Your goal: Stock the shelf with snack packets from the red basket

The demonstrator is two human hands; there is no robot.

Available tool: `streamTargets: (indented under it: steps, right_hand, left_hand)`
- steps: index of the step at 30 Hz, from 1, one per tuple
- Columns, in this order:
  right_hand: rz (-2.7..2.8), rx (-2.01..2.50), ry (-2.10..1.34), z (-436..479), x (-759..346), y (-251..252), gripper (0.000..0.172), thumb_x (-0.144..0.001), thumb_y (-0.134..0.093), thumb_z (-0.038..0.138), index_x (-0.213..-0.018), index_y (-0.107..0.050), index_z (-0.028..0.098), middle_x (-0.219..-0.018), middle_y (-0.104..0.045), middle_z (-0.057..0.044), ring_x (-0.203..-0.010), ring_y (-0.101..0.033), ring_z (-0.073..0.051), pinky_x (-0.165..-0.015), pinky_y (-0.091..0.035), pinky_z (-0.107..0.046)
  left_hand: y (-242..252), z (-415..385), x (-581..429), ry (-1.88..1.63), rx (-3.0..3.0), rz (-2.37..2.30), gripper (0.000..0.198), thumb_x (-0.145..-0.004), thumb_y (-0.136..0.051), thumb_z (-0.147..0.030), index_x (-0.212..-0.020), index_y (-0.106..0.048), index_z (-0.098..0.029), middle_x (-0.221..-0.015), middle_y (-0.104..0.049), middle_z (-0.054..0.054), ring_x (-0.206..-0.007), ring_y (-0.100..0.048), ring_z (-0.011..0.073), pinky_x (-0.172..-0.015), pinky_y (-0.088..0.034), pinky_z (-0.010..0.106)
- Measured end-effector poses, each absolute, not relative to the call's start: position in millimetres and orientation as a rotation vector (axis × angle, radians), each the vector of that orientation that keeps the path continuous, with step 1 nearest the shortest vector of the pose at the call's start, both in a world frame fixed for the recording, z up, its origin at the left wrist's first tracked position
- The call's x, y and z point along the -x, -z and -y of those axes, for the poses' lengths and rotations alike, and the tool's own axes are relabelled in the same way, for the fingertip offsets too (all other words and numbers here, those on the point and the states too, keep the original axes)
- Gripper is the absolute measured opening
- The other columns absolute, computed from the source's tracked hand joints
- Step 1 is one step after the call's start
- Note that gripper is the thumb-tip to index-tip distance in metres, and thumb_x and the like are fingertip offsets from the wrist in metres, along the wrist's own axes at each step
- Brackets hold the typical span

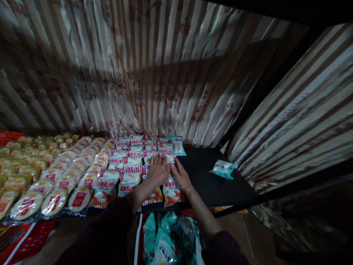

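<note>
My left hand (159, 171) lies over the white, red and blue snack bags (129, 181), with its fingers stretched forward on top of them. Beside it, my right hand (181, 177) rests at the right edge of these rows, fingers extended and touching a bag. Both hands are open, and parts of the bags beneath them are hidden. A teal snack bag (178, 145) stands at the back end of the rows. Another teal bag (223, 169) lies apart on the black shelf (202, 184), to the right of my hands.
Rows of round, clear-wrapped pastries (55, 200) fill the shelf's left side. Below the front edge is a crate (138, 239) of teal bags. A striped plastic curtain (165, 73) hangs behind, and a dark frame post (264, 84) slants at the right.
</note>
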State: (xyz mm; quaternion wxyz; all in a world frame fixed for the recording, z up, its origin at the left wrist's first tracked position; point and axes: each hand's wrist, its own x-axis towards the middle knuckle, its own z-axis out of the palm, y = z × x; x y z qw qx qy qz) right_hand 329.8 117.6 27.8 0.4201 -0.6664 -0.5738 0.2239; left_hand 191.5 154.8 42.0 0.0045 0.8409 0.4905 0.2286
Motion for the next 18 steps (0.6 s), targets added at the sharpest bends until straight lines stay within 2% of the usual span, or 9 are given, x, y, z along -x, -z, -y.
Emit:
streamTargets:
  steps: [4,8,12,18]
  right_hand:
    - [1.344,1.625,-0.587,-129,-339,-28,0.063,-0.089,-0.039,0.06,-0.14,-0.043,0.023,-0.145,-0.044,-0.006,-0.136,-0.037,-0.023,-0.114,-0.027,-0.043]
    - [1.208,1.657,-0.67,-153,-356,-26,0.067,-0.087,-0.039,0.064,-0.141,-0.04,0.026,-0.145,-0.044,-0.005,-0.136,-0.037,-0.025,-0.114,-0.026,-0.047]
    - [1.193,1.642,-0.722,-174,-366,-22,0.069,-0.085,-0.038,0.067,-0.137,-0.047,0.023,-0.144,-0.045,-0.007,-0.137,-0.036,-0.026,-0.113,-0.027,-0.049]
    - [1.203,1.594,-0.812,-186,-360,-22,0.065,-0.086,-0.037,0.066,-0.129,-0.056,0.021,-0.138,-0.053,-0.007,-0.133,-0.042,-0.025,-0.11,-0.032,-0.048]
  left_hand:
    - [-47,-171,-184,-0.787,-2.611,-1.624,0.047,-0.091,-0.035,-0.032,-0.131,-0.049,-0.012,-0.132,-0.056,0.016,-0.131,-0.04,0.0315,-0.111,-0.022,0.053]
    - [-54,-201,-179,-0.665,-2.568,-1.691,0.044,-0.086,-0.043,-0.026,-0.124,-0.056,-0.01,-0.133,-0.055,0.018,-0.134,-0.035,0.0351,-0.111,-0.018,0.057]
    - [-59,-225,-179,-0.529,-2.632,-1.618,0.043,-0.081,-0.051,-0.028,-0.12,-0.06,-0.015,-0.132,-0.056,0.016,-0.133,-0.035,0.0371,-0.109,-0.018,0.06]
    - [-54,-240,-177,-0.42,-2.692,-1.54,0.033,-0.078,-0.053,-0.024,-0.106,-0.068,-0.021,-0.118,-0.066,0.012,-0.129,-0.042,0.0345,-0.109,-0.016,0.061]
